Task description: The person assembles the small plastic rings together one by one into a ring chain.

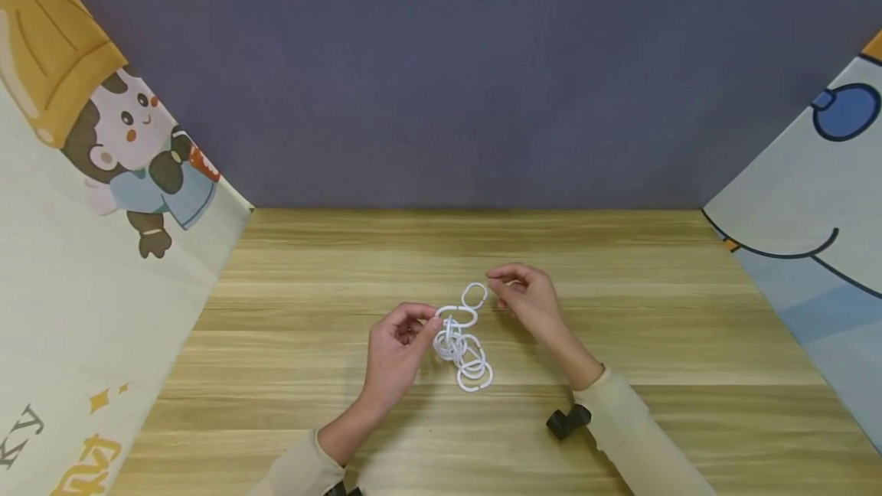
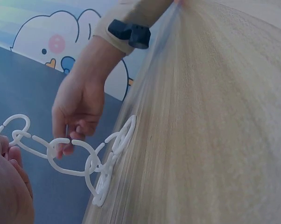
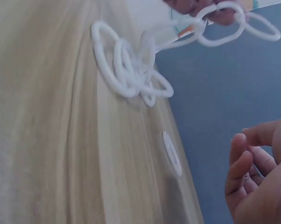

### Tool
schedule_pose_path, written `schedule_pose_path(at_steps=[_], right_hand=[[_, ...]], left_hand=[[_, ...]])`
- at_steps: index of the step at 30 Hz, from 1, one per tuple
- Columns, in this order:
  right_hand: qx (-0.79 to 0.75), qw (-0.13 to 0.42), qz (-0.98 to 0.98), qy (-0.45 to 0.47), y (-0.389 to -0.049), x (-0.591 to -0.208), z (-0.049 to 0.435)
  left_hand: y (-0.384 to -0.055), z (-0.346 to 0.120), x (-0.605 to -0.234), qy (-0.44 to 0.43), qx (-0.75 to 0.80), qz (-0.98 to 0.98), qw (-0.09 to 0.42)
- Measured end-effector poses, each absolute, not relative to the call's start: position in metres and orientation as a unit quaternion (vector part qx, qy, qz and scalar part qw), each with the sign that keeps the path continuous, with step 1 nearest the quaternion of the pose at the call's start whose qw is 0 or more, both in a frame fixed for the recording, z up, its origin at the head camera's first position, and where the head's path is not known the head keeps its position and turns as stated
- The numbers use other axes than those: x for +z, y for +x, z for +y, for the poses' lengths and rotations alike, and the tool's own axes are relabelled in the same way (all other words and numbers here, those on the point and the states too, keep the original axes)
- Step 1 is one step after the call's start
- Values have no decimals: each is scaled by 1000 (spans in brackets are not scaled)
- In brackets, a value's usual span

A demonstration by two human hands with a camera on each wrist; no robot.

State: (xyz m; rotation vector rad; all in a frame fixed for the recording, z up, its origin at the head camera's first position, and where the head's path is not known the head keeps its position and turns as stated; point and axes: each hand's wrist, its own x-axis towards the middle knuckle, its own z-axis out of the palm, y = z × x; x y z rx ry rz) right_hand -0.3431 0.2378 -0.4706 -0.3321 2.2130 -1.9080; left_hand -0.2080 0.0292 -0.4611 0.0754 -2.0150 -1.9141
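White plastic split rings, linked into a chain (image 1: 471, 364), trail from my left hand (image 1: 394, 347) down to a small heap on the wooden table. That hand pinches the chain near its upper end between thumb and fingers; in the left wrist view, raised links (image 2: 68, 171) sag from it. A single white ring (image 3: 172, 154) lies on the table apart from the heap, in the right wrist view. Beside that ring, my right hand (image 1: 527, 298) hovers over the table with fingers loosely bent and nothing visible between them.
The wood-grain table (image 1: 310, 266) ends at a dark blue-grey back panel (image 1: 475, 83). Printed cartoon panels flank it on the left (image 1: 103, 289) and right (image 1: 806, 213). Black devices are strapped at both wrists, one (image 1: 568, 421) beside the right sleeve.
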Motion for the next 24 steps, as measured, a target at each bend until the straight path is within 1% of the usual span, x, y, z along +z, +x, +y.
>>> schedule_pose_path(at_steps=[3,9,11,14,21,24], right_hand=[[-632,96,760,-122,-349,-476,235],[-571,73,797,-183,-363,-487,234],[-558,74,803,-197,-368,-492,234],[-547,73,806,-213,-374,-499,233],[-518,47,815,-255,-388,-515,230],[-506,46,820,-262,-390,-518,230]], left_hand=[[-209,30,-461,28,-681,-710,178],[-209,31,-461,28,-678,-712,177],[-210,31,-461,27,-677,-714,177],[-210,32,-461,26,-678,-714,176],[-210,32,-463,21,-674,-717,178],[-210,32,-463,18,-671,-719,179]])
